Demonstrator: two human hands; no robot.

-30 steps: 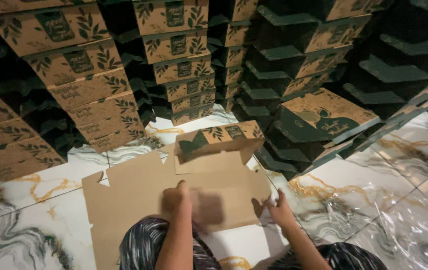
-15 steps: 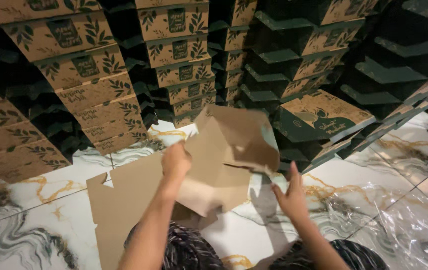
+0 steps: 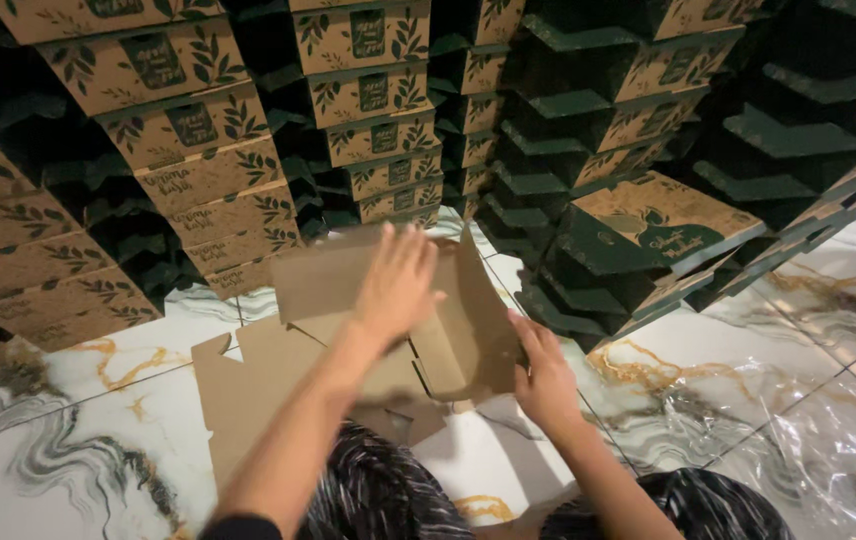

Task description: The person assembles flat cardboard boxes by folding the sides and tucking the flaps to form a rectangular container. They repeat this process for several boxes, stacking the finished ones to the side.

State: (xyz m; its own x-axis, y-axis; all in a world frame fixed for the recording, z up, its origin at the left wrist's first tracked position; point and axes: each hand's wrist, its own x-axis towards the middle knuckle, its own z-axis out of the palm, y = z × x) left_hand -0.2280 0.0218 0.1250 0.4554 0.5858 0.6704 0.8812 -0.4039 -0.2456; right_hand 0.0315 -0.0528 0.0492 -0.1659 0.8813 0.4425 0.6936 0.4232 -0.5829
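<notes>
A brown cardboard box blank (image 3: 468,330) is half raised off the marble floor (image 3: 98,400) in front of my knees. My left hand (image 3: 396,283) presses flat with spread fingers against its upright inner panel. My right hand (image 3: 545,375) holds the blank's right side flap at its lower edge. Another flat brown blank (image 3: 248,385) lies on the floor under and left of the raised one.
Tall stacks of folded brown-and-green boxes with leaf prints (image 3: 208,170) fill the back and left. Dark green box stacks (image 3: 648,230) lean at the right. Clear plastic sheeting (image 3: 818,450) lies on the floor at the lower right. My patterned trousers (image 3: 378,500) show below.
The blank lay flat a second ago. Both hands have since lifted and folded its panels upright, and my left hand has moved up onto the inner panel.
</notes>
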